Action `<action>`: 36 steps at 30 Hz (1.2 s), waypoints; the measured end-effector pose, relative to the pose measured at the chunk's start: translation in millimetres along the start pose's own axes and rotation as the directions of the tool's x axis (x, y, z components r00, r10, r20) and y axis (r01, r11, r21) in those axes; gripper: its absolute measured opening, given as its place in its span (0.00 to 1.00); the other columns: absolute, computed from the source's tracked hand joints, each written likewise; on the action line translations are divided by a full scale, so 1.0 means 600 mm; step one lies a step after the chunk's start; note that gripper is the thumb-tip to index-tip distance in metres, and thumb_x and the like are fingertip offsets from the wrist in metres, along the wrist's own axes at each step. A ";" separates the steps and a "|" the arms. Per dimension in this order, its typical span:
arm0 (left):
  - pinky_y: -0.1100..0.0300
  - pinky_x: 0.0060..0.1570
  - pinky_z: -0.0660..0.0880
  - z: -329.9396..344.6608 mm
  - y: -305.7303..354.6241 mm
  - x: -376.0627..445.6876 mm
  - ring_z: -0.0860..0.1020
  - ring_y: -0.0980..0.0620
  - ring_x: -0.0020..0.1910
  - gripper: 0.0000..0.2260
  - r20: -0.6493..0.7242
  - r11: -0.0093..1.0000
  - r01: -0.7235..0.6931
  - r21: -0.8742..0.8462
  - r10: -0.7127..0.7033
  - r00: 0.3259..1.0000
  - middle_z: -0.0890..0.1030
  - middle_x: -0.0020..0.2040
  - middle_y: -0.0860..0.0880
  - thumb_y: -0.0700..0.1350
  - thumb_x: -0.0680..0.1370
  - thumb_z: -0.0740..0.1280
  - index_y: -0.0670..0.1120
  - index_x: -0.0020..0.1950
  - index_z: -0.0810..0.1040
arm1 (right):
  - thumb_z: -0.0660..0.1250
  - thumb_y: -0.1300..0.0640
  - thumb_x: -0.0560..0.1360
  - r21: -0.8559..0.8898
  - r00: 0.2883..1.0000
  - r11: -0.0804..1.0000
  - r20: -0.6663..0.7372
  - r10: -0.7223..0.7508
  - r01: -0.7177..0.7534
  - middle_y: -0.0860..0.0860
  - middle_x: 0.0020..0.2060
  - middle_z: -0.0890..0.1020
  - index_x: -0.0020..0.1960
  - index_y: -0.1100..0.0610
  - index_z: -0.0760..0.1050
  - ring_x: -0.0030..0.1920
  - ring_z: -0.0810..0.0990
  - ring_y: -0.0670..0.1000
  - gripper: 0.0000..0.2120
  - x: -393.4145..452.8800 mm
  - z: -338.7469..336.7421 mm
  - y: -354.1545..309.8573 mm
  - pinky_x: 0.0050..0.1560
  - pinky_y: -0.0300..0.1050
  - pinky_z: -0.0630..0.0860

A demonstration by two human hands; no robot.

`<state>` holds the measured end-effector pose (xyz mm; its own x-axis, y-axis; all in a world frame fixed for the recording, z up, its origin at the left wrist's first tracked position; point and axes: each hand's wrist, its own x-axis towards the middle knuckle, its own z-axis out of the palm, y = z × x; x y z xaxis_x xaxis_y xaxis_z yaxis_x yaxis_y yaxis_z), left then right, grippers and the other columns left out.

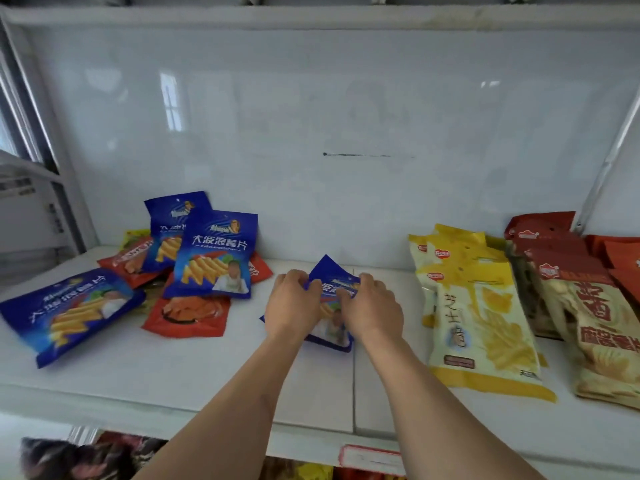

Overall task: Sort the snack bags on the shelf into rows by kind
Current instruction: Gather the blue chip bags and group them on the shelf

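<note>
Both hands [332, 306] curled on blue bag [334, 271]

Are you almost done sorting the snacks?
About halfway. The yellow bags and red-topped bags on the right already sit in rows. Both hands, left hand and right hand, hold one blue bag. The mixed pile remains.

"大波浪薯片" is printed in white across the upright blue bag [215, 254] in the left pile, with a line of small Latin letters beneath it that is too small to be made out. The same characters are seen, blurred, on the blue bag lying flat [71, 311] at the far left. "芝士" is read in dark characters on the front yellow bag [479, 323]. The shelf-edge price label [372, 459] is illegible.
</note>
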<state>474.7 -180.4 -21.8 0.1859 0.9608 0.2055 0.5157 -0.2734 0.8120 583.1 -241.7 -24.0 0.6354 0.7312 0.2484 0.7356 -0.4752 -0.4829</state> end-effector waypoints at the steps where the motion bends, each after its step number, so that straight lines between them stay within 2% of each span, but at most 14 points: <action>1: 0.54 0.54 0.75 -0.013 -0.012 0.013 0.77 0.48 0.60 0.17 0.002 1.000 0.002 -0.005 -0.002 1.000 0.77 0.65 0.48 0.52 0.80 0.63 0.47 0.66 0.76 | 0.58 0.38 0.79 -0.032 0.996 0.996 0.034 0.083 -0.082 0.56 0.67 0.74 0.72 0.55 0.65 0.66 0.72 0.58 0.28 -0.001 0.015 -0.011 0.62 0.51 0.69; 4: 0.48 0.61 0.74 -0.050 -0.046 0.051 0.75 0.45 0.63 0.16 -0.026 0.999 -0.016 0.038 0.017 1.000 0.75 0.66 0.46 0.52 0.80 0.63 0.47 0.65 0.77 | 0.57 0.28 0.73 -0.078 0.951 0.956 0.106 0.289 -0.282 0.56 0.70 0.71 0.76 0.54 0.58 0.68 0.70 0.58 0.41 -0.002 0.055 -0.033 0.66 0.53 0.63; 6: 0.47 0.63 0.72 -0.070 -0.065 0.075 0.72 0.42 0.66 0.16 -0.049 0.993 -0.017 0.117 0.023 0.999 0.74 0.66 0.43 0.52 0.79 0.64 0.46 0.64 0.77 | 0.56 0.24 0.71 -0.114 0.933 0.938 0.116 0.340 -0.328 0.57 0.71 0.70 0.78 0.53 0.53 0.69 0.68 0.59 0.47 -0.001 0.073 -0.052 0.67 0.55 0.61; 10: 0.42 0.72 0.62 -0.105 -0.098 0.107 0.62 0.40 0.75 0.23 -0.046 0.977 0.033 0.212 -0.023 0.999 0.66 0.75 0.43 0.54 0.79 0.63 0.46 0.72 0.70 | 0.63 0.26 0.68 -0.032 0.945 0.955 0.143 0.295 -0.294 0.56 0.70 0.69 0.78 0.51 0.53 0.68 0.70 0.58 0.49 0.002 0.099 -0.109 0.67 0.54 0.63; 14: 0.43 0.77 0.51 -0.133 -0.123 0.131 0.51 0.40 0.79 0.27 -0.115 0.972 0.072 0.222 -0.047 0.992 0.56 0.80 0.41 0.54 0.80 0.62 0.44 0.77 0.63 | 0.70 0.29 0.67 0.077 0.959 0.964 0.147 0.242 -0.255 0.55 0.69 0.68 0.77 0.51 0.55 0.67 0.71 0.55 0.49 0.001 0.123 -0.151 0.65 0.51 0.68; 19: 0.44 0.77 0.49 -0.157 -0.148 0.173 0.48 0.39 0.80 0.35 -0.177 0.953 0.146 0.264 -0.101 0.979 0.50 0.81 0.40 0.57 0.79 0.63 0.41 0.79 0.55 | 0.60 0.21 0.66 -0.172 0.956 0.951 0.095 0.276 -0.258 0.56 0.69 0.71 0.77 0.55 0.54 0.69 0.71 0.59 0.53 0.005 0.127 -0.160 0.69 0.56 0.62; 21: 0.44 0.77 0.49 -0.164 -0.157 0.190 0.49 0.38 0.80 0.38 -0.155 0.942 0.186 0.279 -0.147 0.977 0.50 0.81 0.39 0.59 0.79 0.63 0.40 0.80 0.52 | 0.59 0.21 0.66 -0.203 0.959 0.949 0.102 0.266 -0.242 0.55 0.67 0.74 0.76 0.54 0.56 0.67 0.72 0.58 0.51 0.006 0.126 -0.163 0.69 0.57 0.60; 24: 0.44 0.77 0.51 -0.164 -0.172 0.205 0.53 0.37 0.79 0.42 -0.120 0.926 0.224 0.305 -0.196 0.973 0.53 0.80 0.37 0.62 0.78 0.63 0.38 0.80 0.49 | 0.62 0.21 0.65 -0.202 0.962 0.951 0.095 0.256 -0.233 0.54 0.65 0.76 0.73 0.53 0.60 0.65 0.75 0.56 0.49 0.013 0.123 -0.168 0.66 0.54 0.63; 26: 0.43 0.76 0.53 -0.161 -0.182 0.208 0.55 0.38 0.78 0.44 -0.120 0.915 0.216 0.342 -0.185 0.975 0.57 0.79 0.38 0.64 0.76 0.65 0.38 0.80 0.50 | 0.66 0.23 0.64 -0.128 0.964 0.963 0.092 0.251 -0.239 0.53 0.63 0.77 0.72 0.53 0.60 0.63 0.76 0.55 0.49 0.017 0.124 -0.166 0.62 0.53 0.68; 30: 0.43 0.75 0.56 -0.161 -0.192 0.216 0.59 0.37 0.77 0.50 -0.162 0.919 0.233 0.319 -0.189 0.969 0.60 0.78 0.37 0.67 0.72 0.68 0.38 0.79 0.52 | 0.75 0.32 0.64 0.152 0.969 0.959 0.100 0.226 -0.240 0.53 0.60 0.76 0.74 0.53 0.58 0.58 0.79 0.53 0.48 0.026 0.127 -0.155 0.52 0.49 0.78; 36: 0.43 0.73 0.58 -0.167 -0.194 0.227 0.61 0.36 0.75 0.52 -0.158 0.907 0.262 0.329 -0.221 0.962 0.61 0.76 0.36 0.67 0.71 0.71 0.38 0.80 0.49 | 0.80 0.45 0.67 0.394 0.961 0.878 0.148 0.232 -0.272 0.53 0.61 0.78 0.72 0.54 0.60 0.56 0.80 0.52 0.43 0.035 0.132 -0.141 0.47 0.46 0.80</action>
<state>356.3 -13.3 -33.4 -0.0672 0.9923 0.1044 0.7916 -0.0107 0.6110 515.5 -147.5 -44.4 0.7464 0.6655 0.0022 0.3801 -0.4235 -0.8223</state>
